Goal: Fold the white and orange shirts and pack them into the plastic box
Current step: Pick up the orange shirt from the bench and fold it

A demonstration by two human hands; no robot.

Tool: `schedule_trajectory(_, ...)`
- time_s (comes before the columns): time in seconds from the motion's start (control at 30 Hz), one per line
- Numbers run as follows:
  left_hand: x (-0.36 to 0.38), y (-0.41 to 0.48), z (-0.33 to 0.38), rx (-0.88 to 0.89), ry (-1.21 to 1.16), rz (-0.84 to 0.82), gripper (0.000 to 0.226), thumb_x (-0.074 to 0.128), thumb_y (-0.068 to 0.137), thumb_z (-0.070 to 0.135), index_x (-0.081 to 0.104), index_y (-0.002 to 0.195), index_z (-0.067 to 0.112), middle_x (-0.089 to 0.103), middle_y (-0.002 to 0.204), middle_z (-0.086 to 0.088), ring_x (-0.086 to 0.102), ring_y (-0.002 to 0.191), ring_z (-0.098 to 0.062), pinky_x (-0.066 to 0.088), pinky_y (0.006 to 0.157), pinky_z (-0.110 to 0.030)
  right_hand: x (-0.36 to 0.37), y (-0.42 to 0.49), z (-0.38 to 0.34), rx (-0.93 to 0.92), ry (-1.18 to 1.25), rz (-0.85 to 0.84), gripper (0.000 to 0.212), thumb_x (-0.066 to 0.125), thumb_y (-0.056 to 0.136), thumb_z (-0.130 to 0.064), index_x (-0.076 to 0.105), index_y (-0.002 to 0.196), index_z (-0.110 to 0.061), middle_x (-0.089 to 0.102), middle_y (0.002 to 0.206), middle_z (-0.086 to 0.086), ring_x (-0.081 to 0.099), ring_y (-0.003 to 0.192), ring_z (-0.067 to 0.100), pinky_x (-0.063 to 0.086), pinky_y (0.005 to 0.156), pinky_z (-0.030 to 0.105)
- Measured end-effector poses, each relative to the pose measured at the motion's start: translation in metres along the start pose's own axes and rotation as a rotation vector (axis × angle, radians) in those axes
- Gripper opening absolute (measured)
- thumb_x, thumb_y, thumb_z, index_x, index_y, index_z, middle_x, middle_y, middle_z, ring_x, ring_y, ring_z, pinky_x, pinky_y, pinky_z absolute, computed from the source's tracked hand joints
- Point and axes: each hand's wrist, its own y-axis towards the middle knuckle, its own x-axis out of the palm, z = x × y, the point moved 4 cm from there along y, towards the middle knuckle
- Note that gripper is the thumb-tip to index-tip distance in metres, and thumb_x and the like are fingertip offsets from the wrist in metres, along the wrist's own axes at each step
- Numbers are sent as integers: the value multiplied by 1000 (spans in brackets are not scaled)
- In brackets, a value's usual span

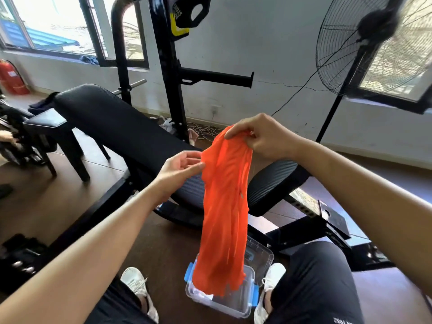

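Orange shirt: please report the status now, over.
Right hand grips orange shirt at its top; left hand open at its edge. Shirt hangs bunched, unfolded, above open plastic box. Nothing seen in the way.

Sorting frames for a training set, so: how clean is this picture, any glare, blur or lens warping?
Head view: the window is largely blown out white; the fan is smeared by blur at its hub; the wide lens bows the edges; the orange shirt and the right hand gripping it are reasonably sharp.

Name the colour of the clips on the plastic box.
The clips on the clear plastic box are blue; the head view shows them.
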Motion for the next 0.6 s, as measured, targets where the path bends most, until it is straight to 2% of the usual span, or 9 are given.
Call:
schedule_trajectory(0.07, 15, -4, -14, -8, -37, -74, 53, 84, 79, 30, 64, 126, 17, 74, 119, -10, 70, 112, -23, 53, 97, -33, -6, -1, -3, 9, 62, -26, 49, 46, 74, 13, 75, 110, -4, 71, 109, -6, 62, 99, -16, 44, 89, 6)
schedule_trajectory(0.17, 42, -7, -22, 4, -46, -143, 64, 87, 68, 28, 63, 125, 12, 73, 118, -11, 68, 109, -17, 54, 95, -30, -16, -4, 0, 80, 118, -60, 57, 44, 74, 24, 74, 113, -5, 73, 111, -5, 66, 103, -6, 47, 90, 11)
schedule_trajectory(0.27, 69, -2, -21, 4, -91, -116, 43, 87, 75, 15, 65, 112, 13, 76, 100, 0, 69, 96, -9, 56, 86, -25, -26, -11, 4, 141, 128, -86, 56, 44, 77, 25, 74, 114, -6, 74, 113, -1, 68, 105, 3, 50, 90, 15)
schedule_trajectory(0.37, 83, 9, -19, -23, -84, -57, 11, 76, 87, 9, 67, 92, 12, 72, 78, 8, 66, 72, -5, 52, 69, -22, -35, -22, 6, 208, 132, -83, 56, 43, 77, 27, 73, 115, -1, 73, 107, -5, 67, 96, -5, 51, 83, 11)
schedule_trajectory(0.47, 87, 16, -19, -21, -16, -78, 11, 75, 88, 8, 69, 81, 13, 71, 70, 10, 64, 65, -3, 51, 65, -21, -44, -34, 16, 296, 128, -34, 57, 40, 76, 27, 73, 114, 0, 72, 99, -6, 66, 78, -11, 46, 65, 5)
schedule_trajectory(0.53, 81, 19, -21, -17, -9, -57, 5, 76, 88, 11, 73, 84, 13, 72, 73, 9, 64, 68, -4, 52, 66, -22, -48, -41, 31, 372, 56, 19, 53, 43, 77, 23, 74, 112, -3, 70, 88, -3, 59, 59, -10, 40, 52, 5)
schedule_trajectory(0.6, 73, 19, -19, 7, 26, -26, 14, 80, 86, 18, 73, 91, 6, 69, 78, 2, 61, 72, -9, 50, 69, -27, -48, -46, 50, 460, -18, 60, 48, 48, 79, 16, 76, 109, -8, 68, 82, 6, 54, 52, -4, 37, 47, 6)
